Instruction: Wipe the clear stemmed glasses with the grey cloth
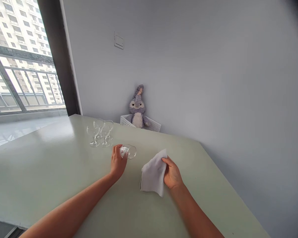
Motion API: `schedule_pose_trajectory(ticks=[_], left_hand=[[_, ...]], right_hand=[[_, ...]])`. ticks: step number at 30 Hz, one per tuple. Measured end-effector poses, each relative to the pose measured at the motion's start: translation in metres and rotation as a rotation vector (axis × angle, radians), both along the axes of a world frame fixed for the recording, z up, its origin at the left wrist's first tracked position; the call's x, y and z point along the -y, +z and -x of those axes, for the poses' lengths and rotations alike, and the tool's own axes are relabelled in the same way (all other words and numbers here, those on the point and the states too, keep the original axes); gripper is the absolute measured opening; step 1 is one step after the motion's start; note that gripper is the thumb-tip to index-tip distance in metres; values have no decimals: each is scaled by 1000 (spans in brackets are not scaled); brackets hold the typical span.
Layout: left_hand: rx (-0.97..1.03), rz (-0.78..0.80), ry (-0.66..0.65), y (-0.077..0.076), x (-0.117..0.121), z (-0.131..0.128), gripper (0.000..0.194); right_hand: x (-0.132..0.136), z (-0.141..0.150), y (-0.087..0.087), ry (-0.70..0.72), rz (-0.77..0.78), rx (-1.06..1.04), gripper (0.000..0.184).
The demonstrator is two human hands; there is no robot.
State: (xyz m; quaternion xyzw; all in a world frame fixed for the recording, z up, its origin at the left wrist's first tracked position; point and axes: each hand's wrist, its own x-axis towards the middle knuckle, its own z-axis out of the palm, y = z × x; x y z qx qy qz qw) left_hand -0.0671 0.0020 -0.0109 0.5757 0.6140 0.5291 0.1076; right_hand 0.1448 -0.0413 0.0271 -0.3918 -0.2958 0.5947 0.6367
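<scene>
Left fingers [113, 152] hold a plain glass [129, 151], right fingers [168, 161] cloth [153, 173].

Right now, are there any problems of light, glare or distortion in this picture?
In the head view, the building outside is partly washed out; pale glare marks the left of the table; the standing glasses look faint; the picture's upper right corner darkens; the dark frame leans, cause unclear.

A plush toy [137, 119] sits in a white perforated basket [154, 125], a wall switch [119, 40] above, as a high-rise [27, 29] stands beyond a railing [10, 83].
</scene>
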Motion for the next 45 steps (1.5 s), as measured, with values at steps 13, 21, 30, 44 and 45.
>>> schedule_pose_trajectory(ticks=[13, 21, 30, 44, 45], left_hand=[[-242, -10, -136, 0, 17, -23, 35], [-320, -21, -180, 3, 25, -25, 35], [-475, -114, -301, 11, 40, -33, 53], [-614, -193, -666, 26, 14, -3, 37], [-603, -140, -699, 27, 14, -2, 39]], right_hand=[[48, 51, 2, 139, -341, 692, 25], [36, 49, -10, 259, -354, 660, 32], [25, 40, -16, 307, -484, 814, 31], [21, 19, 2, 466, -118, 379, 35], [22, 16, 5, 501, -171, 491, 32]])
